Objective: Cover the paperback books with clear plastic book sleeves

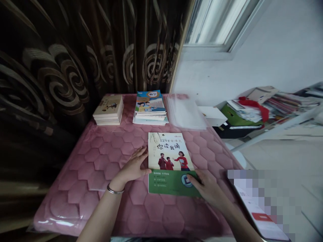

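Note:
A paperback book [168,161] with a cream and green cover, Chinese lettering and three drawn figures lies on the pink quilted tabletop. At its left edge, my left hand [136,163] rests with fingers stretched out and the thumb tip touching the border; a silver bangle circles that wrist. My right hand [207,185] grips the lower right edge, thumb over the cover near a round blue badge; its other fingers are partly hidden. Behind the book stand a stack of tan-covered books [108,109], a stack of textbooks [150,104] with a blue mathematics book on top, and clear plastic sleeves [186,112].
Clear plastic covers the pink table [101,161]. Dark patterned curtains [101,43] hang along the back left. A white box [214,116] and a heaped pile of papers [262,104] lie right of the table. A partly blurred phone-like screen [262,215] sits at lower right.

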Motion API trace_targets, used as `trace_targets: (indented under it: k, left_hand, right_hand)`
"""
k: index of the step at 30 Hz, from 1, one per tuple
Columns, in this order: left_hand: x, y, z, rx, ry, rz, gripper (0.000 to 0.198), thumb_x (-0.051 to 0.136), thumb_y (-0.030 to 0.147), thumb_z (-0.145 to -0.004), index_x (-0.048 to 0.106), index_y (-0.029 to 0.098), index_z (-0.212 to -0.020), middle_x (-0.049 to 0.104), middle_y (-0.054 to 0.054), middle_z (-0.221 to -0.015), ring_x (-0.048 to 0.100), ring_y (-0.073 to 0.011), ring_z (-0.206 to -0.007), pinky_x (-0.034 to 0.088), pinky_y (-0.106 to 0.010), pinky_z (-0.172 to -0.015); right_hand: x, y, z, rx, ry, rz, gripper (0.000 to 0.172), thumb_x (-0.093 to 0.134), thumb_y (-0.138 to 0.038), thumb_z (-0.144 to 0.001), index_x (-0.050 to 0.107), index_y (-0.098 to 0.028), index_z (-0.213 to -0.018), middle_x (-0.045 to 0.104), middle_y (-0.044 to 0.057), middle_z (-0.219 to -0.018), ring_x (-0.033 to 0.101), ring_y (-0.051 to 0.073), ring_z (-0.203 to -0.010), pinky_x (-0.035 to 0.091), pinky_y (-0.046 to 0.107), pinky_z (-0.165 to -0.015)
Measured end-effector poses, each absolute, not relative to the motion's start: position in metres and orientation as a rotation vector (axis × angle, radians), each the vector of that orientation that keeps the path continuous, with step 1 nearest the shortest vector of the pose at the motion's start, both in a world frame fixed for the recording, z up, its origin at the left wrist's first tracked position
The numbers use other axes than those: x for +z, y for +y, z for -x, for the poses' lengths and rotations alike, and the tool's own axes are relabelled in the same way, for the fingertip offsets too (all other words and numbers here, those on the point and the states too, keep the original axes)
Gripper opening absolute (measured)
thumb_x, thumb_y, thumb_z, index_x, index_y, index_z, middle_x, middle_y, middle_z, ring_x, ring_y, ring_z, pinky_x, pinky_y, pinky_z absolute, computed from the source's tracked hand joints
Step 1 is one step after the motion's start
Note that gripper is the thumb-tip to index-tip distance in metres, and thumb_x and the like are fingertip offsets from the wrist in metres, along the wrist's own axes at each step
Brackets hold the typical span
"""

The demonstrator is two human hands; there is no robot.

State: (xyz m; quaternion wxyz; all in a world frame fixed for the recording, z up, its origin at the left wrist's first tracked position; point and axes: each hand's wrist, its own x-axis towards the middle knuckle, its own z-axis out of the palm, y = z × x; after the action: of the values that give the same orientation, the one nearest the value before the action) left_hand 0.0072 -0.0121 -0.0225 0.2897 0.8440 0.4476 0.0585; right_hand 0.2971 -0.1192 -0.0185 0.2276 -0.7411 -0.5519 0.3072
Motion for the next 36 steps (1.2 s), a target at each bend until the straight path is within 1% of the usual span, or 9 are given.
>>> trace_targets:
  k: [4, 9, 12, 16, 20, 22, 25, 31, 36]
  left_hand:
    - [-0.025, -0.011, -0.006, 0.218, 1.163, -2.222, 0.075, 0.072, 0.045, -0.071, 0.046, 0.024, -0.138, 0.022, -0.008, -0.157, 0.016, -0.0279, -0.144, 0.019, -0.047, -0.116]
    - [-0.026, -0.009, -0.005, 0.215, 1.165, -2.177, 0.08, 0.078, 0.044, -0.065, 0.048, 0.022, -0.137, 0.024, -0.011, -0.156, 0.017, -0.0294, -0.144, 0.018, -0.047, -0.116]
    - [-0.027, -0.008, -0.005, 0.219, 1.16, -2.171, 0.08, 0.078, 0.044, -0.065, 0.048, 0.023, -0.137, 0.023, -0.01, -0.156, 0.015, -0.0292, -0.145, 0.018, -0.048, -0.116]
    - [-0.027, -0.008, -0.005, 0.215, 1.142, -2.194, 0.08, 0.076, 0.045, -0.067, 0.044, 0.027, -0.139, 0.022, -0.007, -0.157, 0.013, -0.0291, -0.145, 0.016, -0.05, -0.116]
    - [-0.023, -0.009, -0.005, 0.219, 1.15, -2.177, 0.082, 0.078, 0.04, -0.067, 0.044, 0.024, -0.14, 0.022, -0.009, -0.157, 0.014, -0.0282, -0.145, 0.016, -0.047, -0.117]
    - [-0.022, -0.009, -0.006, 0.226, 1.153, -2.161, 0.083, 0.078, 0.038, -0.066, 0.044, 0.023, -0.14, 0.024, -0.01, -0.156, 0.015, -0.0279, -0.145, 0.017, -0.046, -0.117]
    - [-0.022, -0.01, -0.005, 0.251, 1.149, -2.149, 0.081, 0.079, 0.039, -0.066, 0.046, 0.025, -0.138, 0.025, -0.009, -0.156, 0.016, -0.0285, -0.145, 0.017, -0.048, -0.116]
    - [-0.027, -0.009, -0.004, 0.295, 1.124, -2.149, 0.079, 0.079, 0.041, -0.065, 0.047, 0.027, -0.136, 0.027, -0.009, -0.155, 0.016, -0.0289, -0.144, 0.017, -0.05, -0.116]
    - [-0.029, -0.011, -0.004, 0.346, 1.128, -2.125, 0.075, 0.083, 0.038, -0.06, 0.054, 0.023, -0.127, 0.031, -0.011, -0.153, 0.019, -0.0316, -0.143, 0.02, -0.052, -0.115]
  right_hand:
    - [-0.013, -0.118, -0.297, 0.843, -1.571, 2.021, 0.033, 0.049, -0.047, -0.079, 0.066, -0.021, -0.088, 0.072, 0.007, -0.09, 0.065, 0.025, -0.085, 0.051, 0.034, -0.074]
    - [-0.009, -0.118, -0.301, 0.866, -1.638, 2.018, 0.034, 0.049, -0.049, -0.078, 0.067, -0.022, -0.087, 0.071, 0.006, -0.084, 0.065, 0.025, -0.079, 0.05, 0.034, -0.072]
    - [-0.009, -0.119, -0.302, 0.845, -1.677, 2.028, 0.035, 0.049, -0.05, -0.078, 0.067, -0.022, -0.088, 0.071, 0.006, -0.084, 0.065, 0.025, -0.079, 0.049, 0.034, -0.07]
    - [-0.014, -0.12, -0.303, 0.803, -1.715, 2.047, 0.036, 0.047, -0.05, -0.081, 0.066, -0.022, -0.093, 0.071, 0.006, -0.091, 0.065, 0.025, -0.085, 0.049, 0.034, -0.074]
    - [-0.024, -0.124, -0.302, 0.663, -1.76, 2.121, 0.041, 0.039, -0.05, -0.087, 0.063, -0.021, -0.1, 0.071, 0.01, -0.097, 0.065, 0.028, -0.089, 0.047, 0.038, -0.078]
    - [-0.027, -0.126, -0.3, 0.639, -1.763, 2.153, 0.044, 0.034, -0.05, -0.09, 0.062, -0.02, -0.104, 0.07, 0.011, -0.098, 0.066, 0.028, -0.088, 0.047, 0.037, -0.076]
    - [-0.027, -0.128, -0.297, 0.657, -1.747, 2.192, 0.044, 0.032, -0.05, -0.092, 0.06, -0.02, -0.108, 0.071, 0.011, -0.094, 0.067, 0.028, -0.086, 0.047, 0.035, -0.071]
    - [-0.022, -0.127, -0.296, 0.669, -1.771, 2.247, 0.04, 0.034, -0.046, -0.092, 0.06, -0.019, -0.107, 0.071, 0.011, -0.088, 0.067, 0.029, -0.083, 0.047, 0.034, -0.065]
    - [-0.032, -0.129, -0.297, 0.62, -1.816, 2.312, 0.042, 0.034, -0.048, -0.093, 0.06, -0.018, -0.108, 0.07, 0.012, -0.078, 0.068, 0.03, -0.074, 0.044, 0.033, -0.059]
